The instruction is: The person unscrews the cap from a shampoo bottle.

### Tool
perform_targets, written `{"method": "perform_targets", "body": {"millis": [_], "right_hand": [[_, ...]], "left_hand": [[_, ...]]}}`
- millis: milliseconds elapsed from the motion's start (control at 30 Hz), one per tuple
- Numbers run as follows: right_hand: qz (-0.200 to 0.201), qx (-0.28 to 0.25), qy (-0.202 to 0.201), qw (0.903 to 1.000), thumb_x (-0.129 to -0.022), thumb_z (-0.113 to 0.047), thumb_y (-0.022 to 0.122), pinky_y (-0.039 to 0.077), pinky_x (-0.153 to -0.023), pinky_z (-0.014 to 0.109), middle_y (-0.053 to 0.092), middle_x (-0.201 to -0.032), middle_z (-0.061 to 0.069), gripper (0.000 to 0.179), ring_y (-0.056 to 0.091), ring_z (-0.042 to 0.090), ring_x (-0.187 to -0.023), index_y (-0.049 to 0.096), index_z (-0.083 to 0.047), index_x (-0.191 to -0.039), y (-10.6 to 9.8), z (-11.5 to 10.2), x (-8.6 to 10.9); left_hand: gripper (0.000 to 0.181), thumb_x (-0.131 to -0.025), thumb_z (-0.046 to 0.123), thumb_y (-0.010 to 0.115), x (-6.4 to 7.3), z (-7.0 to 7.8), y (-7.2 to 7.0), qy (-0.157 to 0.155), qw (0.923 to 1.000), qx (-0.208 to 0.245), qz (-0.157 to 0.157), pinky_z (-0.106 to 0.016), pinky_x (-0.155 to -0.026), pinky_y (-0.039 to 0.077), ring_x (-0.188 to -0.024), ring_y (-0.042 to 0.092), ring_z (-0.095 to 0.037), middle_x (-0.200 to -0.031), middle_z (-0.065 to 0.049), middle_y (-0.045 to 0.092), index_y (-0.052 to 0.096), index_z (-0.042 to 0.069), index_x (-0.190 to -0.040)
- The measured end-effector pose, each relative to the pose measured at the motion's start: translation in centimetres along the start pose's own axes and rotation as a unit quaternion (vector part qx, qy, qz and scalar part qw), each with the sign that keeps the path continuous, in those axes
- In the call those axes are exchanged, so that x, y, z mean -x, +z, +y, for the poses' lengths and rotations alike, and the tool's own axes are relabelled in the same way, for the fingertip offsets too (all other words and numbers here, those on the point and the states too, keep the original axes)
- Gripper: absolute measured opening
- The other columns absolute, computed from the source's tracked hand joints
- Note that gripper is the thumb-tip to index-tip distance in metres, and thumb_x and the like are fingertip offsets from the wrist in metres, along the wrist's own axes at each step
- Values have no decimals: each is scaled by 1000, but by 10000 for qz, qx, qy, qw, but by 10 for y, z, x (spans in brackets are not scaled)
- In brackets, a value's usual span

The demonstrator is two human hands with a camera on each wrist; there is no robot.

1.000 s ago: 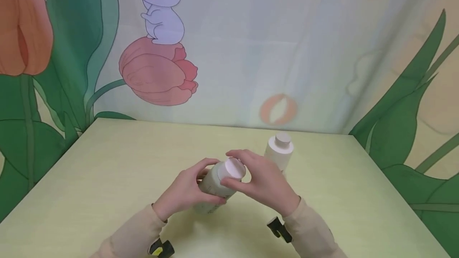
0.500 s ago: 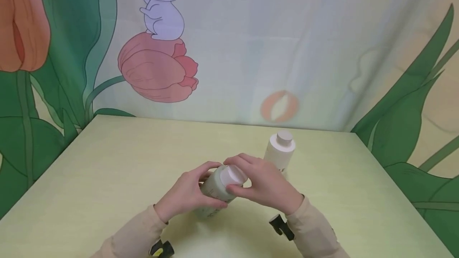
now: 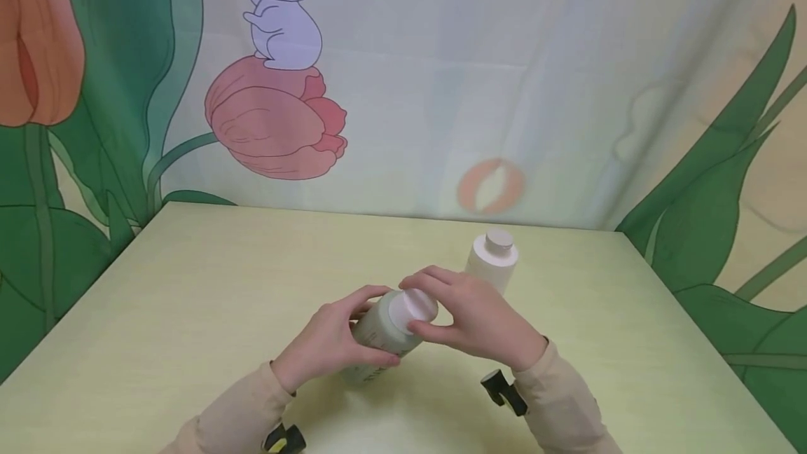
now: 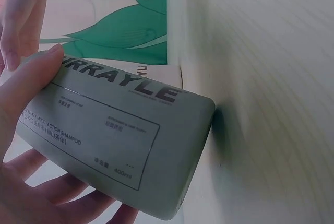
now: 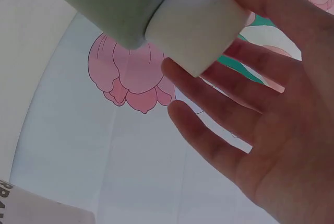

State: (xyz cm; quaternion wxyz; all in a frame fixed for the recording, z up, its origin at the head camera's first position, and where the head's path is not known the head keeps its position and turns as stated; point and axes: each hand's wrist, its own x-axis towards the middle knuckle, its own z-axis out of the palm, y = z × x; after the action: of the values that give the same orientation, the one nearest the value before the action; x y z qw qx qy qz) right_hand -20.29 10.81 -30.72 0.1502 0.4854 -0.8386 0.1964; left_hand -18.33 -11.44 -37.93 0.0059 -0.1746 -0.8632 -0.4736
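1. Right hand [image 3: 473,317] has slid a bit toward the right of the frame compared with a second ago, and its thumb now sits nearer the right-hand edge of the cap [image 3: 403,308]. We see only a slight shift in the green bottle [image 3: 376,331].

2. So what does that mean for the job? Our guess: the hold on the cap is being changed. The cap sits on the bottle's end, so we wouldn't call it off. Can't tell from here if it has turned at all.

3. Right-hand fingers [image 5: 209,97] are spread around the cap in the right wrist view. Whether they're actually pinching it, we honestly can't tell.

4. Left hand [image 3: 328,335] grips the bottle's body, thumb across the lettered face, the other fingers wrapped underneath.

5. Bottle's in the lower middle of the head view, tilted, cap end toward the right. Can't say if its base touches the surface [image 3: 208,300].

6. White bottle [image 3: 490,265] stands upright behind the right hand, right of centre.
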Motion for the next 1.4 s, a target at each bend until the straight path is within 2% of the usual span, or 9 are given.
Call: {"method": "perform_targets", "body": {"millis": [100, 233, 333, 467, 600, 867, 1033, 1167, 1400], "right_hand": [[-111, -147, -49, 9998, -84, -21, 75, 52, -82, 23, 66, -106, -1, 38, 64, 10, -91, 61, -10, -117, -3, 1, -1], [-74, -107, 405, 9991, -84, -32, 75, 52, -78, 23, 67, -107, -3, 46, 64, 10, -91, 60, -11, -121, -2, 0, 0], [34, 57, 656, 9978, -83, -36, 75, 50, -71, 20, 68, -100, -6, 41, 62, 7, -82, 63, -14, -116, -1, 0, 0], [47, 184, 382, 9991, -84, -30, 75, 50, -72, 19, 67, -97, -6, 33, 61, 6, -79, 65, -15, -111, -2, 0, 0], [-31, 107, 69, 9999, -83, -24, 74, 52, -80, 23, 67, -106, -3, 36, 64, 9, -88, 64, -12, -116, -4, 0, 0], [-76, 164, 722, 9972, -83, -38, 74, 50, -73, 21, 69, -102, -5, 46, 63, 8, -88, 62, -15, -121, -5, -1, 1], [-22, 219, 413, 9989, -84, -30, 74, 51, -74, 22, 68, -100, -5, 35, 63, 7, -84, 65, -16, -115, -4, 1, 1], [-76, 129, 177, 9997, -85, -27, 73, 52, -80, 25, 68, -108, -3, 39, 65, 10, -91, 63, -13, -120, -5, 2, 1], [-47, 155, 671, 9976, -83, -37, 74, 51, -77, 23, 67, -101, -6, 43, 63, 8, -91, 62, -15, -118, -5, 1, 1]], "left_hand": [[78, -62, 37, 90, 0, 1, -1, 21, 10000, -16, 39, -41, -83, 50, -103, 66, -22, -114, -2, 69, 52, 29, -131], [77, -63, 38, 90, 0, 1, -1, 18, 10000, -33, 44, -41, -83, 50, -103, 67, -22, -113, -1, 69, 53, 28, -130], [76, -63, 37, 90, 1, 0, -1, 7, 10000, -36, 37, -42, -84, 50, -103, 67, -20, -112, -1, 70, 53, 29, -129], [75, -63, 37, 90, 2, -1, -1, 28, 10000, -54, 39, -43, -85, 50, -105, 67, -21, -113, -1, 70, 53, 29, -129], [77, -63, 37, 90, 2, -1, -1, 17, 10000, -47, 40, -44, -86, 50, -106, 66, -23, -114, -2, 70, 52, 29, -129], [77, -63, 37, 90, 2, 0, -1, -18, 9999, -101, 51, -44, -85, 50, -104, 67, -23, -114, -1, 69, 52, 29, -130], [78, -63, 38, 90, 2, 0, -1, -51, 9999, -86, 38, -43, -85, 50, -105, 66, -23, -114, -1, 69, 51, 30, -130], [79, -62, 38, 90, 1, 0, -1, -66, 9999, -108, 35, -44, -85, 50, -105, 66, -23, -114, -1, 70, 51, 30, -130], [78, -63, 37, 90, 1, 0, -1, -69, 9999, -84, 24, -45, -86, 50, -105, 66, -24, -115, -1, 69, 51, 30, -130]]}}
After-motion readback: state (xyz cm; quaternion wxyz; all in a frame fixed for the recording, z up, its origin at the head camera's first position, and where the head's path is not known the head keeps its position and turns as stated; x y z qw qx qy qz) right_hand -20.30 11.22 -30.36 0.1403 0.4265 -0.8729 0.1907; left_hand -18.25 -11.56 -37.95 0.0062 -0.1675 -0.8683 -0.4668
